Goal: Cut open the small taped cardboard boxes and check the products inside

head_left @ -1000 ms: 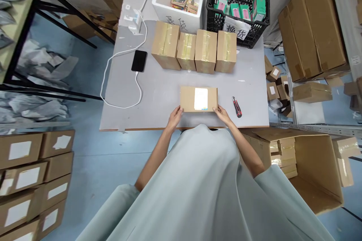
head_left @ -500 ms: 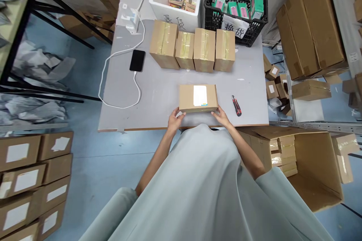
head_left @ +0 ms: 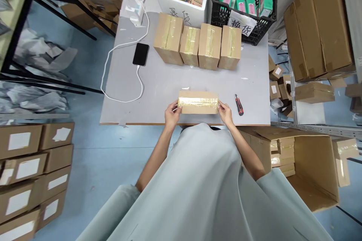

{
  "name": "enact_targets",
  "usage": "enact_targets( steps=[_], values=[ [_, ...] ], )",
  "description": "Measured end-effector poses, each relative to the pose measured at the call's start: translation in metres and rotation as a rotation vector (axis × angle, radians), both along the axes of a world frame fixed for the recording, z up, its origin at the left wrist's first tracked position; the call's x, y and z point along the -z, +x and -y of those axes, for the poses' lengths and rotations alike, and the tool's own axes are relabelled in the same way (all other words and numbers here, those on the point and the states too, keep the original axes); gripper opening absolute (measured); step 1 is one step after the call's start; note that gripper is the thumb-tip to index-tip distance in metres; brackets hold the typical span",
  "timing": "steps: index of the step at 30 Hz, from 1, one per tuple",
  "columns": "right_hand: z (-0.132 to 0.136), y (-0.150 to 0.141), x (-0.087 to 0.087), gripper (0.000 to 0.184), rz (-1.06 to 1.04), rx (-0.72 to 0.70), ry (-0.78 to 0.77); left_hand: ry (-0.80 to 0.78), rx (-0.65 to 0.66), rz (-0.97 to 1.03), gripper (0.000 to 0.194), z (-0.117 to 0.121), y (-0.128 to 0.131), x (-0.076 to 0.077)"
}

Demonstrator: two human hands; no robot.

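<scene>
Because the box [head_left: 198,109] sits between them, I see both hands busy: the left hand [head_left: 171,115] grasps one end and the right hand [head_left: 225,113] grasps the other, fingers bent at the edges. The box is close to the near edge of the grey table [head_left: 164,83], in front of the person's shirt [head_left: 198,180], with shiny tape [head_left: 198,101] along the side facing my camera. I cannot tell whether its underside touches the table. Near the right hand, a red and black knife [head_left: 239,104] lies on the table. Over on the left I see a phone [head_left: 140,54] with a white cable [head_left: 140,83] plugged into its near end. Beyond the held box, four taped boxes [head_left: 210,45] stand in a row, and behind them are a white bin [head_left: 181,14] and a black crate [head_left: 223,13] with green and pink packages [head_left: 266,0]. Low on my right, a big open carton [head_left: 316,165] holds small boxes [head_left: 285,150].
</scene>
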State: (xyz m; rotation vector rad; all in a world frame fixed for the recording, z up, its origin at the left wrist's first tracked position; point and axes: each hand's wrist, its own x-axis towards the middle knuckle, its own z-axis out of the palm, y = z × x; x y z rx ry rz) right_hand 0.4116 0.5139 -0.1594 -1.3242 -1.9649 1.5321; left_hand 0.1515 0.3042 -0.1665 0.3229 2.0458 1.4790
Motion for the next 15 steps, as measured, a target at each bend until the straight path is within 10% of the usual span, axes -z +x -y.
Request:
enact_targets(
  steps=[15],
  values=[
    [-0.011,0.027,0.05,0.081,0.145,-0.087,-0.186,-0.149,-0.019,0.221,0.07,0.021,0.002,0.053]
  ],
)
